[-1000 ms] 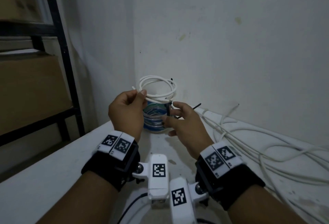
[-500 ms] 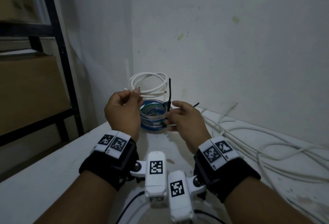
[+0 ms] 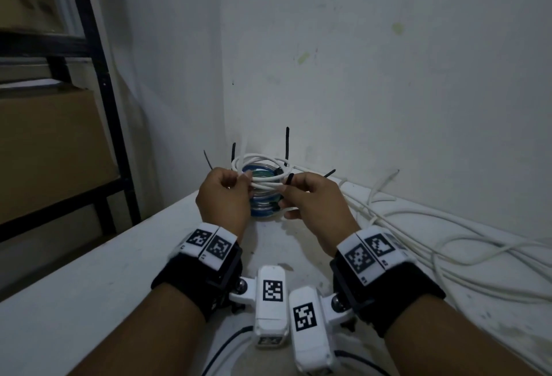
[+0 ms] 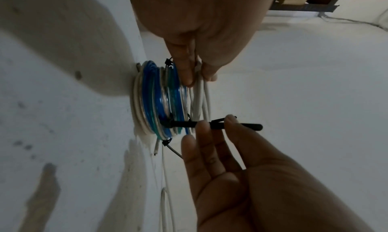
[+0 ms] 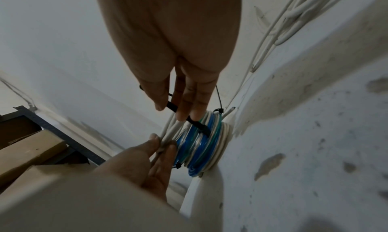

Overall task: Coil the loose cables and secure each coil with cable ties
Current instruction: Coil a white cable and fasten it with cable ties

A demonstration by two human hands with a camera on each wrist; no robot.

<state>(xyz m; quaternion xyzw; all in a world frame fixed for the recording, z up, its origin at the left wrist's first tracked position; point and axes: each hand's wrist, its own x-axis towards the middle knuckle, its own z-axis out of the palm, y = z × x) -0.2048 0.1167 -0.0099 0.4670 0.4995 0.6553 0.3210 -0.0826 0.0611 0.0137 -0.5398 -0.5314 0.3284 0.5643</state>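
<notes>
A small white cable coil lies tilted over a stack of tied coils, blue, green and white, in the table's far corner. My left hand pinches the coil's left side between thumb and fingers. My right hand pinches a black cable tie at the coil's right side. In the right wrist view the tie runs from my fingertips across the white turns to the stack. Thin black tie tails stick up from the stack.
A tangle of loose white cables runs along the wall on the right of the white table. Two walls close the corner right behind the stack. A black metal shelf with cardboard boxes stands to the left.
Both hands have brought the white coil down from above the stack until it lies against its top. The right hand has kept hold of the black tie throughout.
</notes>
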